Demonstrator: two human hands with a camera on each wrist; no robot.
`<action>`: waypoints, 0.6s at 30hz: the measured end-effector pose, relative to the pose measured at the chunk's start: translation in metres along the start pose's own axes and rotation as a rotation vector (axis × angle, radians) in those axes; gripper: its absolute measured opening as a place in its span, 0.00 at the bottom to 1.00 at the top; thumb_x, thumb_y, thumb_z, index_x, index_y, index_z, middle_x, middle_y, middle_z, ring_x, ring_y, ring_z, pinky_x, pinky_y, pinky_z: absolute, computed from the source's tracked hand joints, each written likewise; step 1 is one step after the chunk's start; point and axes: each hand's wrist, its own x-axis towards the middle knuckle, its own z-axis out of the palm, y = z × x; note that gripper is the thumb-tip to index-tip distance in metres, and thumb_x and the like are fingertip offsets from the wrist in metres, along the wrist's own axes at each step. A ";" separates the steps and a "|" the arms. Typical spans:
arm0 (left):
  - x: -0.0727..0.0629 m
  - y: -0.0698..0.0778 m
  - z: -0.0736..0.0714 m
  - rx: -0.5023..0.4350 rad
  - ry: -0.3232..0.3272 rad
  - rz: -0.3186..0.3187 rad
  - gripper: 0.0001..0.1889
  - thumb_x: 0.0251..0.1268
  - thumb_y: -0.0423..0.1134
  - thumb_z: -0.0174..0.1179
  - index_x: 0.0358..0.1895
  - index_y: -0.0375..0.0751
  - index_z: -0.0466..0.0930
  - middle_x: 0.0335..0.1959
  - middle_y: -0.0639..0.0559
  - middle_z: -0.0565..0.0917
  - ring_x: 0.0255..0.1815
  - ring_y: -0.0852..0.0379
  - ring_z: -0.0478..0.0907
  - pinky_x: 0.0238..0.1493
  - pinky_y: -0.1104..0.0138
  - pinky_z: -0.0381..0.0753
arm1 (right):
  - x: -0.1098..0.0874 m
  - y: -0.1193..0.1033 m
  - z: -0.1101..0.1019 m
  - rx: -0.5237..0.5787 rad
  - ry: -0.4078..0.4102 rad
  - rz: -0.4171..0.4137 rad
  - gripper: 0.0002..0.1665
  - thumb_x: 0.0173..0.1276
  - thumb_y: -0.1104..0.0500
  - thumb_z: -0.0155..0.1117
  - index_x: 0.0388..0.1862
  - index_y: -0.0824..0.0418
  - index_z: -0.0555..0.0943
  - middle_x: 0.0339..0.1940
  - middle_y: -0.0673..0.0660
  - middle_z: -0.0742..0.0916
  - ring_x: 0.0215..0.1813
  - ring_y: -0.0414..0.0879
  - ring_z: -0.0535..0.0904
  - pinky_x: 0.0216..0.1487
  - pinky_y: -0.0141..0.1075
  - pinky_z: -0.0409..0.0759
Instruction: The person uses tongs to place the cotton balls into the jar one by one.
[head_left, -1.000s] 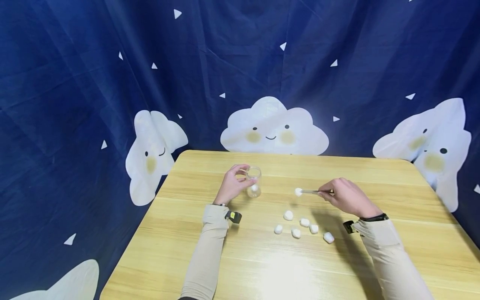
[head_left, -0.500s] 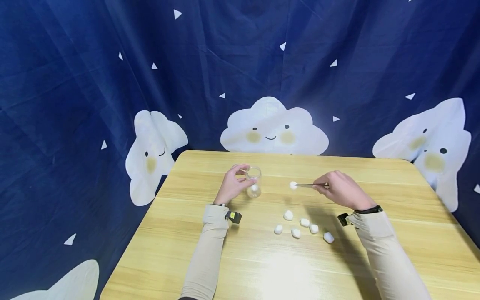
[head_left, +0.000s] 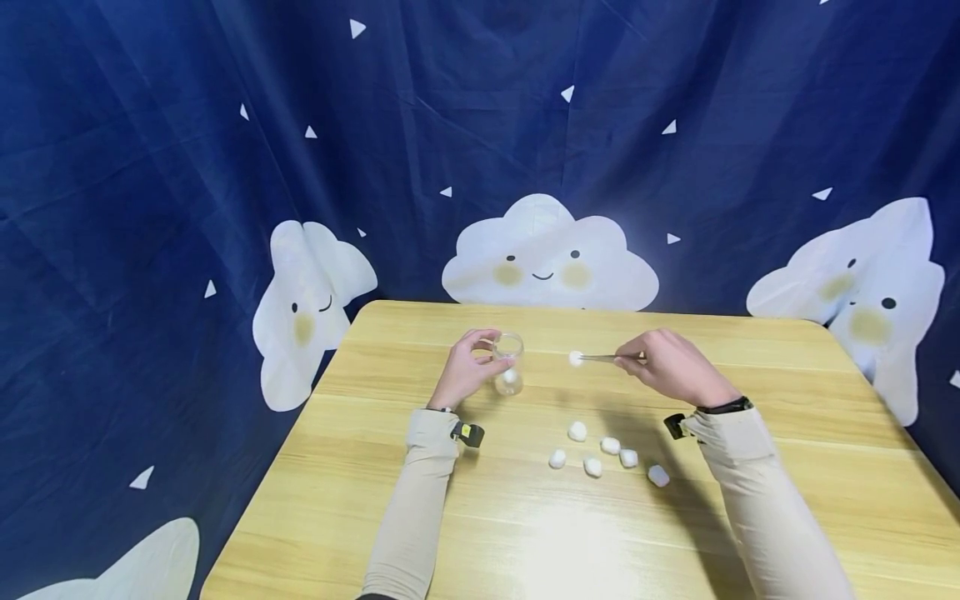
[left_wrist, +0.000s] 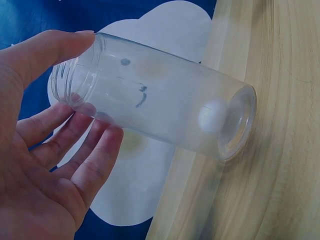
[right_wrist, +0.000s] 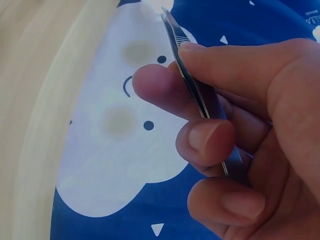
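My left hand holds a clear jar near its threaded mouth, thumb on one side and fingertips on the other. The jar stands upright on the table, and one white cotton ball lies inside near its base. In my right hand is a pair of metal tweezers, pinched between thumb and fingers. At the tweezer tips a white cotton ball hangs above the table, to the right of the jar and apart from it. The right wrist view barely shows that ball at its top edge.
Several loose cotton balls lie scattered on the wooden table in front of the hands. Behind the table's far edge hangs a blue curtain printed with white clouds.
My right hand has moved left and away from me, bringing the tweezers and their cotton ball closer to the jar. The left hand and jar have stayed in place.
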 end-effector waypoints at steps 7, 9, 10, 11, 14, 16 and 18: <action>0.000 0.000 0.000 -0.005 -0.003 -0.006 0.33 0.57 0.43 0.77 0.65 0.37 0.78 0.63 0.46 0.80 0.62 0.46 0.78 0.65 0.58 0.86 | 0.009 -0.003 -0.001 0.005 0.003 -0.004 0.07 0.71 0.62 0.69 0.34 0.53 0.91 0.26 0.47 0.87 0.25 0.37 0.72 0.27 0.31 0.70; 0.000 0.000 0.000 -0.004 -0.004 -0.010 0.33 0.57 0.43 0.77 0.65 0.37 0.78 0.63 0.46 0.80 0.62 0.46 0.78 0.65 0.58 0.86 | 0.011 -0.005 -0.002 0.006 0.007 -0.003 0.06 0.70 0.62 0.69 0.35 0.53 0.91 0.26 0.47 0.87 0.25 0.38 0.72 0.27 0.31 0.70; 0.000 0.000 0.000 -0.003 -0.005 -0.012 0.33 0.57 0.43 0.77 0.66 0.37 0.78 0.63 0.46 0.80 0.62 0.46 0.78 0.65 0.58 0.86 | 0.012 -0.006 -0.003 0.006 0.008 -0.003 0.06 0.70 0.61 0.69 0.35 0.54 0.91 0.26 0.46 0.87 0.25 0.38 0.72 0.27 0.31 0.70; 0.000 0.001 0.000 -0.002 -0.004 -0.014 0.33 0.57 0.43 0.77 0.66 0.37 0.78 0.63 0.47 0.80 0.62 0.47 0.78 0.65 0.58 0.86 | 0.014 -0.007 -0.003 0.006 0.009 -0.004 0.06 0.70 0.61 0.69 0.35 0.54 0.91 0.26 0.46 0.87 0.25 0.38 0.72 0.26 0.30 0.69; 0.000 0.000 -0.001 -0.001 -0.003 -0.016 0.32 0.58 0.43 0.77 0.65 0.38 0.78 0.63 0.47 0.80 0.62 0.48 0.78 0.65 0.58 0.86 | 0.017 -0.009 -0.004 0.010 0.011 -0.010 0.06 0.70 0.62 0.70 0.35 0.54 0.91 0.25 0.46 0.86 0.25 0.38 0.71 0.25 0.30 0.68; 0.000 0.000 -0.001 -0.002 -0.003 -0.016 0.31 0.58 0.43 0.77 0.65 0.40 0.79 0.62 0.47 0.80 0.62 0.48 0.78 0.65 0.58 0.86 | 0.020 -0.010 -0.004 0.011 0.011 -0.015 0.06 0.70 0.62 0.69 0.34 0.54 0.91 0.24 0.46 0.84 0.24 0.38 0.70 0.24 0.30 0.66; 0.001 -0.001 -0.001 -0.003 -0.005 -0.013 0.31 0.57 0.43 0.78 0.64 0.40 0.79 0.62 0.47 0.80 0.62 0.48 0.78 0.65 0.58 0.86 | 0.022 -0.011 -0.005 0.008 0.015 -0.020 0.07 0.70 0.62 0.70 0.33 0.53 0.91 0.23 0.45 0.84 0.23 0.38 0.69 0.24 0.30 0.66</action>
